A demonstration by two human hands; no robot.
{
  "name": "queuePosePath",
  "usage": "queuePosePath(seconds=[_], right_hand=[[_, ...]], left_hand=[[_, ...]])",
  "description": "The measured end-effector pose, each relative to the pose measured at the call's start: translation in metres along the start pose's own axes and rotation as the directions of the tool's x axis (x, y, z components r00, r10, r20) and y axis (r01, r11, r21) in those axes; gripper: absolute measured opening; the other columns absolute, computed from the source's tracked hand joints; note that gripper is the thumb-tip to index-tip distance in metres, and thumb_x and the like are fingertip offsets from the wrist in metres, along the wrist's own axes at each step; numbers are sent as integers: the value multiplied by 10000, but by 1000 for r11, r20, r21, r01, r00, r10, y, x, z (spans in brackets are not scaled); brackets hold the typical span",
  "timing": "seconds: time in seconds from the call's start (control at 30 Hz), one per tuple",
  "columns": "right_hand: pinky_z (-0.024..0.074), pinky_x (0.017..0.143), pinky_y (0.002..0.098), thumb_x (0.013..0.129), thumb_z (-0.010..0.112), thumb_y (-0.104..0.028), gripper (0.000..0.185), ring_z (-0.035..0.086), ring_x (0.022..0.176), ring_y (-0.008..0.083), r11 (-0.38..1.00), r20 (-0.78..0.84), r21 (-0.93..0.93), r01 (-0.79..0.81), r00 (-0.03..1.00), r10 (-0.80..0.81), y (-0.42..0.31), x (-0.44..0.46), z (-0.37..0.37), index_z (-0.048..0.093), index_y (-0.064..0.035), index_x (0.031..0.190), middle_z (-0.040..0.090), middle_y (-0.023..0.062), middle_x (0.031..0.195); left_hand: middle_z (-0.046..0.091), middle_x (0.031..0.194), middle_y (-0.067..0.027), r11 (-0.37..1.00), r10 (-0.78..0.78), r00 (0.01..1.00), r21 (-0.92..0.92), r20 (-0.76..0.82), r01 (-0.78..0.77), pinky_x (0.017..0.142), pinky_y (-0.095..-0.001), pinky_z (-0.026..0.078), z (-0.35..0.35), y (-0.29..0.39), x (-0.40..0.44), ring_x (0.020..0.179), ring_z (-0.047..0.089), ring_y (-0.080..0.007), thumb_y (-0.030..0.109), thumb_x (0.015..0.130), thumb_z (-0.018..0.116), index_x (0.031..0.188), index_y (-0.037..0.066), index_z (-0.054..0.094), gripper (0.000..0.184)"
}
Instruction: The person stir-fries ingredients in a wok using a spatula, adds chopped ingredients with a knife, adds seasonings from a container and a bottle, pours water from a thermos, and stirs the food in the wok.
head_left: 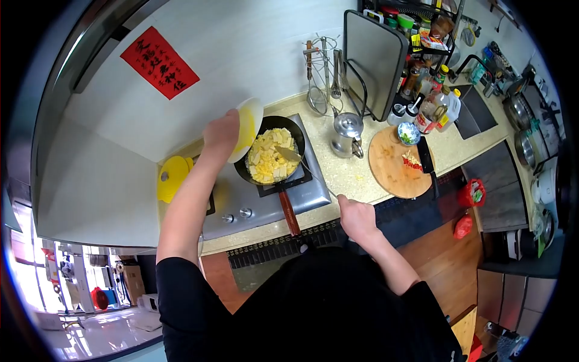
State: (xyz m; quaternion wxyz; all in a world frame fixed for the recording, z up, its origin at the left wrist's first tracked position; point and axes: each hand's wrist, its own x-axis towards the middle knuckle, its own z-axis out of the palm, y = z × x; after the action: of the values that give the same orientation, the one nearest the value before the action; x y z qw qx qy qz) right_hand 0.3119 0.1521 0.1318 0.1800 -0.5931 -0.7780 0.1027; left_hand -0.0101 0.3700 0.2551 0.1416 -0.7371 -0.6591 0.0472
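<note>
Two hands are both gripping: the left hand (221, 136) holds the tilted bowl (246, 130), coated in yellow inside, by its rim, and the right hand (357, 220) is closed round the handle of the spatula (288, 154). The pan (276, 120) sits toward the right edge of the stove (259, 223), its handle (288, 213) reaching past the counter's front edge. Pale cubes (265, 163) and yellow bits fill it — the spatula blade rests among them. To do this well, I'd hold the bowl's lip low inside the pan's left rim, let the last coating drain, and slide the blade flat underneath, so the cubes turn whole — and steer my sleeve clear of the pan handle.
</note>
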Motion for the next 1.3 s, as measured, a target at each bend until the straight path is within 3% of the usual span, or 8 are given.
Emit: queuePosePath(seconds=[0.23, 0.33, 0.43, 0.53, 1.3], right_hand=[[526, 545, 436, 808, 528, -32, 78, 668, 611, 330, 1000, -3, 4, 3, 1000, -2, -2, -1, -1, 562, -39, 878, 649, 139, 674], [526, 556, 444, 811, 529, -37, 71, 668, 624, 340, 1000, 7, 8, -12, 1000, 12, -2, -2, -1, 559, -39, 876, 651, 140, 680], [527, 564, 449, 819, 527, -43, 66, 669, 633, 345, 1000, 13, 14, -17, 1000, 17, -1, -3, -1, 556, -39, 879, 653, 141, 686], [528, 565, 449, 827, 525, -48, 61, 671, 634, 343, 1000, 12, 12, -17, 1000, 17, 0, -4, 0, 554, -39, 881, 655, 144, 691], [535, 570, 459, 838, 510, -58, 74, 675, 638, 355, 1000, 33, 5, -4, 999, 4, 9, -6, 8, 557, -33, 889, 659, 159, 695]], left_hand=[[719, 799, -141, 995, 94, 992, 31, -85, -91, 601, -418, 567, -2, 9, -2, 744, 725, -322, 65, 902, 535, 1062, 14, 550, 168], [711, 842, -171, 996, 90, 996, -3, -6, -90, 634, -449, 556, -1, 11, 1, 794, 710, -356, 57, 919, 494, 1070, 21, 516, 157], [716, 831, -149, 994, 107, 994, 37, 2, -107, 613, -421, 563, -4, 13, -1, 772, 717, -327, 53, 910, 512, 1087, 13, 530, 183], [715, 767, -133, 986, 159, 982, 70, -103, -152, 556, -394, 564, 3, 12, -3, 695, 722, -305, 68, 900, 536, 1053, -3, 562, 171], [679, 662, -109, 960, 271, 929, 145, -251, -241, 516, -374, 558, 14, 17, -10, 614, 707, -279, 57, 846, 579, 959, 4, 570, 125]])
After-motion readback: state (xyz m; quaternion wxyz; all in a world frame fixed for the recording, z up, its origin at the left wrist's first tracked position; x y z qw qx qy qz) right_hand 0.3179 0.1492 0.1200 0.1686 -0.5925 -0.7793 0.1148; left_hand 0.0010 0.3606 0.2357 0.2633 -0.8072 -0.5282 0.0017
